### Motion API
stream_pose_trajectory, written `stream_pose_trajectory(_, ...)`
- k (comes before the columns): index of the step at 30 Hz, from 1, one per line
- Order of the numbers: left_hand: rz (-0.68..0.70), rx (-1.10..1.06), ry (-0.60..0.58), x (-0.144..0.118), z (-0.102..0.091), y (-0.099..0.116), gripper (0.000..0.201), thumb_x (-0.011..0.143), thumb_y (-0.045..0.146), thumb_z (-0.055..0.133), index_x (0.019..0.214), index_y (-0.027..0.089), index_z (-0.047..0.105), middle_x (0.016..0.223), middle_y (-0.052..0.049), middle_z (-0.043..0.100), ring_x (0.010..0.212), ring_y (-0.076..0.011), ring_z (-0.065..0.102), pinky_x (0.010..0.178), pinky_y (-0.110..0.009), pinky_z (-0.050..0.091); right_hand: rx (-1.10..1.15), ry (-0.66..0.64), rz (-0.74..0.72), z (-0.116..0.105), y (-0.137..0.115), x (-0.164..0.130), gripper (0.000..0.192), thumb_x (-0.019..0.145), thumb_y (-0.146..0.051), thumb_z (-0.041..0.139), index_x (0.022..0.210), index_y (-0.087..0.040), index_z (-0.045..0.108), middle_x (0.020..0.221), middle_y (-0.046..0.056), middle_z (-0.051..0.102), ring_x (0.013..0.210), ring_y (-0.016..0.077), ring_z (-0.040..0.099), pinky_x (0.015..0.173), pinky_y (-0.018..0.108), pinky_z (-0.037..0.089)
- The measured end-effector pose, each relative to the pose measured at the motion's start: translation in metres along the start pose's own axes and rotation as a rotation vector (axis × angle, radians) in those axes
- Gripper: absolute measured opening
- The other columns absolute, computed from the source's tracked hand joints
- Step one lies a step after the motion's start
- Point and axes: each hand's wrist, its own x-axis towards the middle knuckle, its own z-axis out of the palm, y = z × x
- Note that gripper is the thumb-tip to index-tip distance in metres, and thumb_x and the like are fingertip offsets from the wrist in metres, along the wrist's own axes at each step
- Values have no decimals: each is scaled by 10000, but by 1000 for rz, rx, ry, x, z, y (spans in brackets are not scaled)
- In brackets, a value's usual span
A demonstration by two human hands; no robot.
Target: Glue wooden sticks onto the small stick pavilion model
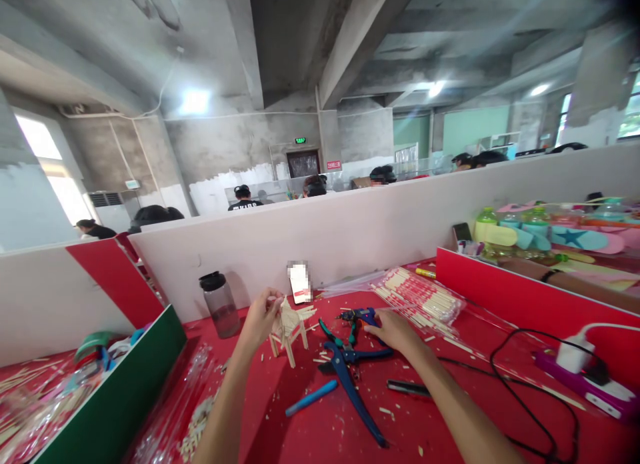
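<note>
From where I stand, with the clock centred on the seated person, the small legged frame of pale wooden sticks (289, 325) stands upright on the red desk (270, 411) just short of twelve. The left hand (267, 309) has its fingers pinched on the frame's peak, presumably to steady it. Toward one, the right hand (389, 331) has fingers bent against the handle of a blue gun-shaped tool (361, 315); I can't tell whether they close around it.

Green-handled pliers (353, 333) and a long-handled blue cutter (353, 387) lie between the hands, probably for quick reach. Near twelve, a bright-screened phone (300, 282) leans on the white partition (345, 234), its screen angled toward the seat, likely for easy viewing. At one, plastic-wrapped pale sticks (425, 294) lie flat, perhaps as ready stock, leaving the middle for tools.
</note>
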Motion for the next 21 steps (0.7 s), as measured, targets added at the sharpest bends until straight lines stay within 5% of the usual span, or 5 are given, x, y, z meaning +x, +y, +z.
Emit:
stream_pose_trajectory(4, 58, 82, 23, -2, -15, 12, 217, 867, 405, 600, 855, 189, 619, 699, 18, 570, 617, -130, 495, 565, -217, 373, 183, 150, -181, -12, -33, -11, 198, 895, -337, 624, 991, -171, 672, 947, 83, 713, 867, 229, 660, 764, 305, 458)
stream_pose_trajectory(10, 54, 69, -324, -20, -27, 50, 192, 888, 362, 592, 819, 191, 644, 684, 24, 574, 624, -130, 478, 569, -221, 366, 542, 176, -542, -13, -134, -38, 140, 948, -295, 587, 1038, -214, 659, 975, 49, 719, 876, 186, 668, 788, 275, 479)
stream_pose_trajectory(13, 15, 48, -397, -25, -27, 60, 199, 887, 367, 598, 831, 186, 659, 721, 6, 615, 660, -143, 506, 593, -230, 386, 566, 179, -592, -3, -169, -42, 128, 957, -264, 586, 1046, -221, 667, 973, 51, 727, 879, 183, 677, 783, 263, 476)
stream_pose_trajectory(21, -22, -60, -393, -21, -29, 58, 292, 843, 459, 651, 816, 171, 693, 755, -30, 675, 712, -167, 565, 662, -261, 432, 525, 263, -533, 14, -182, -30, 111, 946, -285, 607, 926, -217, 692, 849, 41, 729, 782, 184, 672, 701, 252, 458)
